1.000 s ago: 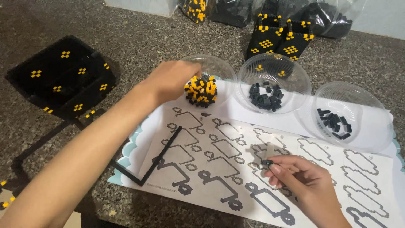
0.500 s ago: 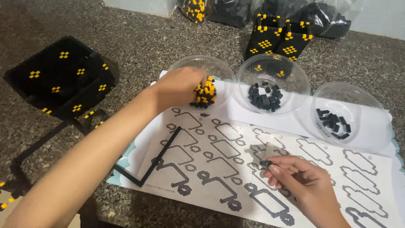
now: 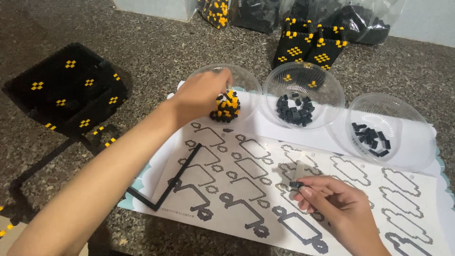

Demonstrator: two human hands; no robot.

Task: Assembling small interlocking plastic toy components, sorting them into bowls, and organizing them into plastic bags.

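Work surface: a dark speckled stone-like floor or counter (image 3: pixel 142 38), lit from above. A pale wall runs along the far edge. On the surface lies a white template sheet (image 3: pixel 265 189) printed with grey and black block outlines; a scalloped pale blue backing shows under its near left corner.

Three clear plastic bowls stand in a row along the far side of the sheet. The left bowl (image 3: pixel 246 80) holds a heap of yellow and black pieces (image 3: pixel 226 108). The middle bowl (image 3: pixel 327 85) holds black pieces. The right bowl (image 3: pixel 403 118) holds a smaller number of black pieces.

The left hand (image 3: pixel 201 92) reaches into the left bowl, fingers curled down onto the heap. The hand covers its own fingertips, so whether it has pinched a piece cannot be told.

The right hand (image 3: pixel 332 201) rests over the sheet, near its middle. Thumb and forefinger pinch a small black piece (image 3: pixel 296 184) just above a printed outline.

An L-shaped black strip (image 3: pixel 175 180) of joined pieces lies on the left part of the sheet, its corner reaching past the sheet's near edge.

Left of the sheet lies a flat black panel with yellow diamond marks (image 3: pixel 66 90), with thin black strips trailing from it. Behind the bowls stand two black bag-shaped models with yellow trim (image 3: pixel 308 47).

Limits of view: clear bags (image 3: pixel 360 19) at the far edge are cut off by the frame; their contents read only as dark and yellow pieces. The right wrist leaves the frame at the bottom.
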